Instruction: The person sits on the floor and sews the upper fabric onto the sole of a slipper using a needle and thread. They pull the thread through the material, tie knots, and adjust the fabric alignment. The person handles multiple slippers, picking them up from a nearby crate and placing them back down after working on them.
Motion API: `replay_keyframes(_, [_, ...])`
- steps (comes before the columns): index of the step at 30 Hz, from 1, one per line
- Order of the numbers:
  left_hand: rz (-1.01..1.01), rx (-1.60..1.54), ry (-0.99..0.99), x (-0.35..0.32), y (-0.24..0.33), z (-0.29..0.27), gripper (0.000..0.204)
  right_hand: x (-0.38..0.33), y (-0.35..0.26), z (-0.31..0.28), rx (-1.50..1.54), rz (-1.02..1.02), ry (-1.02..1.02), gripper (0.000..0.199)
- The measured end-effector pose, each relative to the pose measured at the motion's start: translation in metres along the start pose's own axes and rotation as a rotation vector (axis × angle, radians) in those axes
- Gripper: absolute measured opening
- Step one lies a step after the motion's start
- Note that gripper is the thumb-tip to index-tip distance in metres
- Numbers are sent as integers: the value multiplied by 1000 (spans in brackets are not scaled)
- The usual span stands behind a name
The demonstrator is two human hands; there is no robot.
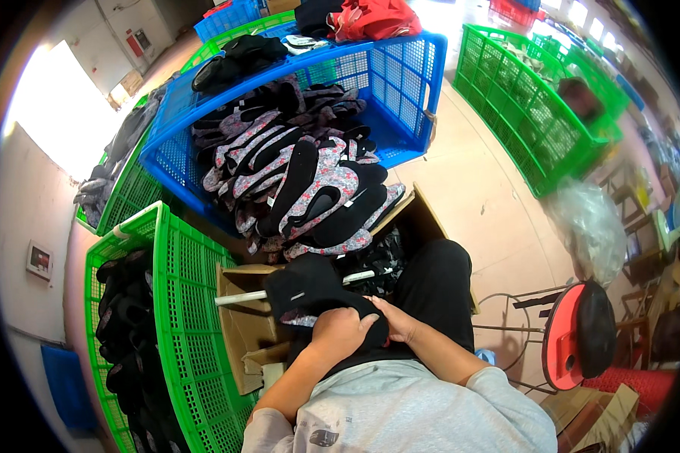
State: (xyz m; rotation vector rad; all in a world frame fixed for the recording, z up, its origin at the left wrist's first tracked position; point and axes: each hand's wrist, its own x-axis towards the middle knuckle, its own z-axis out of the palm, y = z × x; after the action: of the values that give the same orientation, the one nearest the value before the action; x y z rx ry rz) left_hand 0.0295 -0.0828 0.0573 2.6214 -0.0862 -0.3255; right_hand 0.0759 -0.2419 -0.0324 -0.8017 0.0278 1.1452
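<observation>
A soft black slipper (298, 283) with a patch of floral cloth showing at its lower edge is held in front of my lap. My left hand (342, 332) is closed around its near side, thumb pointing right. At its right end my right hand (395, 321) grips the black cloth; some of its fingers are hidden. Under the slipper a white rod (242, 298) runs across an open cardboard box (238, 332). Just beyond lies a heap of floral and black slippers (332, 177), spilling out of a tipped blue crate (397, 136).
To my left stands a green crate (196, 317) filled with black slippers (128, 325). Another green crate (521, 113) is at the far right. Nearer on the right are a clear plastic bag (589, 226) and a red and black round-seated stool (574, 336).
</observation>
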Motion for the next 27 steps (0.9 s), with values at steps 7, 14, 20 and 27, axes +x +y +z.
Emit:
replay_keyframes(7, [312, 76, 97, 1, -2, 2, 54, 5, 24, -36, 79, 30, -133, 65])
replay_keyframes(14, [324, -22, 345, -2, 9, -9, 33, 11, 36, -45, 274, -110, -78, 62])
replay_keyframes(20, [-12, -1632, 299, 12, -3, -9, 29, 6, 20, -13, 141, -314, -110, 76])
replay_keyframes(27, [-17, -2325, 466, 28, 11, -25, 23, 11, 43, -41, 281, -124, -145, 70])
